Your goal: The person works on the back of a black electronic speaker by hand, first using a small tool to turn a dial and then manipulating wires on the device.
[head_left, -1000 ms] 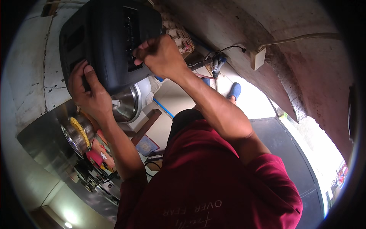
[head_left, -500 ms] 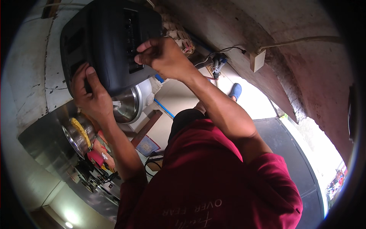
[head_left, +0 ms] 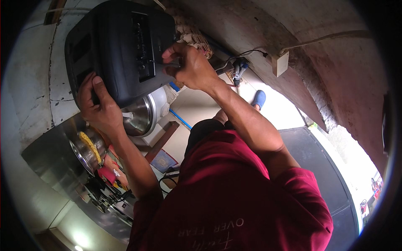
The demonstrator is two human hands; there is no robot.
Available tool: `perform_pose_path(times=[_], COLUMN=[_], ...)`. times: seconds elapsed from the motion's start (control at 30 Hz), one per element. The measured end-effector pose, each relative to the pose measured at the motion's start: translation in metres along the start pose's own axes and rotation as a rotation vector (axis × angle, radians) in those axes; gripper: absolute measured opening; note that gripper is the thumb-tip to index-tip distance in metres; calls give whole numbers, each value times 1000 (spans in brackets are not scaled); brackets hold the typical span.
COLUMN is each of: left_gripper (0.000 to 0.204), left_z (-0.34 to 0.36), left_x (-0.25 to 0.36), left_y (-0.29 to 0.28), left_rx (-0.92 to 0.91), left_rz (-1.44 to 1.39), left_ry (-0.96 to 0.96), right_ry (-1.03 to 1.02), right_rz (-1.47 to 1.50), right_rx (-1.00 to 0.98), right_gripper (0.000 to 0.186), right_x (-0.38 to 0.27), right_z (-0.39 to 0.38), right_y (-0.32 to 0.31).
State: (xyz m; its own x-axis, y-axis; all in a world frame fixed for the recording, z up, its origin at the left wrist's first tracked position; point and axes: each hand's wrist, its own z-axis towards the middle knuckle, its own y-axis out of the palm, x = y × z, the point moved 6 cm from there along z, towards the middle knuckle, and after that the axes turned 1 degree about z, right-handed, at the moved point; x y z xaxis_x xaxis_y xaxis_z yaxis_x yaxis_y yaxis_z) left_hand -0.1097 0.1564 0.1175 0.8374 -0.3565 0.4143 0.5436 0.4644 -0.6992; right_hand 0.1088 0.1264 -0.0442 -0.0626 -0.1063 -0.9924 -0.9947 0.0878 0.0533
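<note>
A large black plastic box (head_left: 113, 46), like a speaker, has a rear control panel (head_left: 141, 46) facing me. My left hand (head_left: 99, 106) grips its lower edge, with the fingers tucked into a recess. My right hand (head_left: 190, 65) is closed around a thin dark tool (head_left: 164, 63), like a screwdriver. Its tip touches the panel's right side. My red shirt (head_left: 234, 201) fills the lower part of the view.
A shiny steel pot (head_left: 140, 115) and a steel bowl of yellow food (head_left: 87, 147) sit below the box on a metal counter (head_left: 46, 163). A white wall socket (head_left: 279, 63) with cables, a woven basket (head_left: 193, 34) and a blue slipper (head_left: 258, 99) lie beyond.
My right hand has shifted slightly right and turned, so the tool's shaft now shows against the panel. My left hand keeps its grip on the box, a little lower.
</note>
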Motion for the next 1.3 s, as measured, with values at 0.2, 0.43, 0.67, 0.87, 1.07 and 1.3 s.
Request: perform_pose_path(times=[0.2, 0.43, 0.67, 0.87, 1.07, 1.3], left_gripper=[24, 23, 22, 23, 23, 23], left_z=[0, -1, -1, -1, -1, -2], left_x=[2, 3, 2, 2, 0, 5], left_y=[0, 0, 0, 1, 1, 2], left_rx=[1, 12, 18, 17, 11, 18], left_rz=[-2, -5, -14, -37, -47, -28], left_ry=[-17, -26, -7, -5, -16, -19], right_ry=[-8, 40, -65, -139, -150, -201], right_rz=[-62, -50, 8, -44, -57, -57], right_rx=[-17, -43, 34, 87, 115, 138], right_gripper=[34, 30, 19, 16, 18, 17], right_x=[2, -2, -22, -44, -42, -40], right_z=[-2, 0, -4, 1, 8, 14], right_y=[1, 2, -4, -8, -4, 1])
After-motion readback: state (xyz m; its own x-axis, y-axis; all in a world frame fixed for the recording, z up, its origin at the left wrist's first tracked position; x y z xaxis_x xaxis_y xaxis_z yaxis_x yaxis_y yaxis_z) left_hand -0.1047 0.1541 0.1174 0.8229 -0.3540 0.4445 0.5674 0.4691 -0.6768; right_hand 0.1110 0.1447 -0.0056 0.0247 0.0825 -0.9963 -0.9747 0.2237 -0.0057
